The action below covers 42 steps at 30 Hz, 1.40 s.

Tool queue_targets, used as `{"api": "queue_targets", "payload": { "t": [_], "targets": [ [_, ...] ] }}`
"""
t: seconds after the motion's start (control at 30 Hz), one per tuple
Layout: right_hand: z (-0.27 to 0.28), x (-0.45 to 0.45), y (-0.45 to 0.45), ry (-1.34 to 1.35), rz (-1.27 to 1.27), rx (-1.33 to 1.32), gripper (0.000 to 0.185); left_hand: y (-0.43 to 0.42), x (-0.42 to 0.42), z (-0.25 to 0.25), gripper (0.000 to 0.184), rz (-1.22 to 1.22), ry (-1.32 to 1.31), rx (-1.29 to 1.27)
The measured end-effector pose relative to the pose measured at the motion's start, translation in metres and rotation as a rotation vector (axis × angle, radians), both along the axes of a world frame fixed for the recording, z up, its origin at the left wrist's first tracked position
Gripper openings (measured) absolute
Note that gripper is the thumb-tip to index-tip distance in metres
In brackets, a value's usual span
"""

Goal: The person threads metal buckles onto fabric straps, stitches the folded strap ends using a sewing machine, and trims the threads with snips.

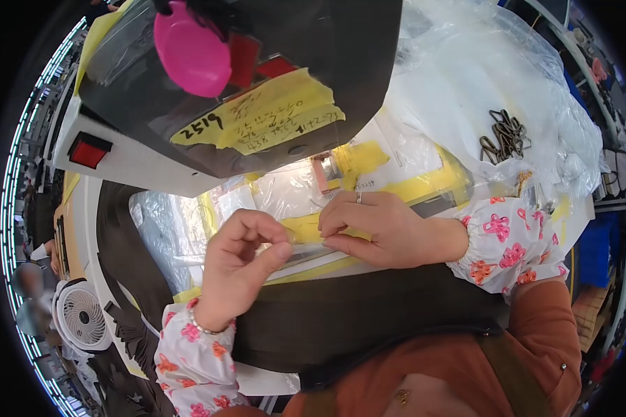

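Note:
My left hand [240, 264] is raised over the worktable with thumb and fingertips drawn together; whatever lies between them is too small to make out. Facing it, my right hand [379, 229] wears a ring and has its thumb and fingers pinched, also around something I cannot make out. A narrow gap separates the two hands. Beneath them are yellow tape [306, 228] and clear plastic on the work surface. Dark fabric [368, 306] lies across the table nearest my body.
A dark machine housing [271, 62] with handwritten yellow tape and a pink object [191, 48] overhangs the table. Metal clips [504, 137] sit on plastic sheeting [459, 83] at the right. A white fan [83, 316] stands at the left, with people beyond it.

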State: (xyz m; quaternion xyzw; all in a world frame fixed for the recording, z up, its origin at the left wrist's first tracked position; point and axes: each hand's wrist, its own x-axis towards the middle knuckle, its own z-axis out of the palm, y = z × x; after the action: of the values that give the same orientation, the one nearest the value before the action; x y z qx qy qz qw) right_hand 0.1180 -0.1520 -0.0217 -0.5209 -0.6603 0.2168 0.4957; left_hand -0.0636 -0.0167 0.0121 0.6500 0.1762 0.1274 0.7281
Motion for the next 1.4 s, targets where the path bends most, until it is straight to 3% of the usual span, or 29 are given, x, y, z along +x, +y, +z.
{"api": "queue_targets", "payload": {
  "t": [0.1,0.43,0.53,0.57,0.73,0.93,1.03,1.13,1.23,1.4],
  "targets": [
    [0.003,-0.001,0.002,0.015,-0.051,0.168,0.012,-0.011,0.011,-0.009,0.019,0.044,-0.086,-0.194],
    [0.002,0.001,-0.004,0.108,-0.143,0.309,0.019,-0.02,0.015,-0.015,0.022,0.088,-0.126,0.081],
    [0.006,0.003,-0.004,0.095,-0.173,0.36,0.02,-0.029,0.02,-0.007,0.033,-0.067,-0.162,0.821],
    [0.007,0.004,-0.004,0.091,-0.178,0.374,0.02,-0.029,0.018,-0.004,0.048,-0.213,-0.124,1.063],
    [0.008,0.01,-0.002,-0.002,-0.173,0.485,0.02,-0.047,0.018,-0.011,0.057,-0.225,-0.089,1.371],
    [0.005,0.012,0.001,-0.06,-0.151,0.552,0.019,-0.052,0.017,-0.018,0.055,-0.185,-0.043,1.466],
    [0.003,0.01,0.001,-0.046,-0.126,0.549,0.017,-0.052,0.015,-0.021,0.077,-0.211,-0.057,1.49],
    [0.001,0.01,0.002,-0.042,-0.103,0.574,0.015,-0.054,0.016,-0.02,0.077,-0.205,-0.032,1.523],
    [0.002,0.01,0.001,-0.05,-0.092,0.579,0.014,-0.059,0.016,-0.019,0.054,-0.137,-0.004,1.552],
    [0.001,0.01,0.0,-0.057,-0.09,0.577,0.012,-0.059,0.014,-0.022,0.054,-0.131,0.009,1.58]
  ]
}}
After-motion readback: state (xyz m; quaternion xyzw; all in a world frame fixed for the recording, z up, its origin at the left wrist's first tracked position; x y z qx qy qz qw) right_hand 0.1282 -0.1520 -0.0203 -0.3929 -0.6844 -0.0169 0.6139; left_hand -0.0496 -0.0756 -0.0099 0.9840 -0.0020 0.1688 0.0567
